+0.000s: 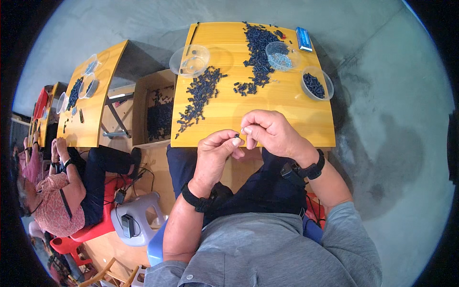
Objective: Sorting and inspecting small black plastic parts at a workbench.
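Note:
Over the near edge of the yellow wooden table [291,112], my two hands meet. My left hand [214,153] pinches a small black cylindrical piece [237,136] between thumb and forefinger. Close beside it, the thumb and forefinger of my right hand [276,133] are pressed together; whatever they grip is too small to make out. Beyond the hands lie two loose heaps of similar black pieces, a left heap [201,95] and a larger right heap [258,52].
Clear plastic bowls stand on the table: a left bowl [179,61], a bowl of small bluish bits [279,60] and a bowl of black pieces [314,86]. A blue box [303,39] sits at the far right. Leftward are a cardboard box [140,112] and a seated co-worker [52,201].

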Action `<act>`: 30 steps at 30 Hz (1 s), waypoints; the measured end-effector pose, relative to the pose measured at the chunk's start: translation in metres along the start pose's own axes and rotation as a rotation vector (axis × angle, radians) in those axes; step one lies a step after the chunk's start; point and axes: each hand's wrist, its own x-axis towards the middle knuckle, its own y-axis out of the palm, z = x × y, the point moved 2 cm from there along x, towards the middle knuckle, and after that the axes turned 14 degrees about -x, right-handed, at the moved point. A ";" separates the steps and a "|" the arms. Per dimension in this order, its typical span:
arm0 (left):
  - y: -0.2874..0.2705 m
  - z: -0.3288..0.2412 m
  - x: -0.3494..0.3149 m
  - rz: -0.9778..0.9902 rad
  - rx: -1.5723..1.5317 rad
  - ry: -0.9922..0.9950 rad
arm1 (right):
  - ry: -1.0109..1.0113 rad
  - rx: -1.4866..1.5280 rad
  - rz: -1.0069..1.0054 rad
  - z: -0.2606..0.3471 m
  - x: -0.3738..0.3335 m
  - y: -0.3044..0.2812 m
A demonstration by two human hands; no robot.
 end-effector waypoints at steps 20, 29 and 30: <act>0.001 -0.003 -0.002 0.011 0.159 -0.052 | -0.485 -0.619 0.000 0.017 0.001 0.003; 0.004 -0.007 -0.002 0.062 0.219 -0.071 | -0.387 -0.756 0.124 0.026 -0.001 0.002; 0.003 -0.007 -0.002 0.060 0.218 -0.073 | -0.392 -0.753 0.139 0.026 -0.001 0.001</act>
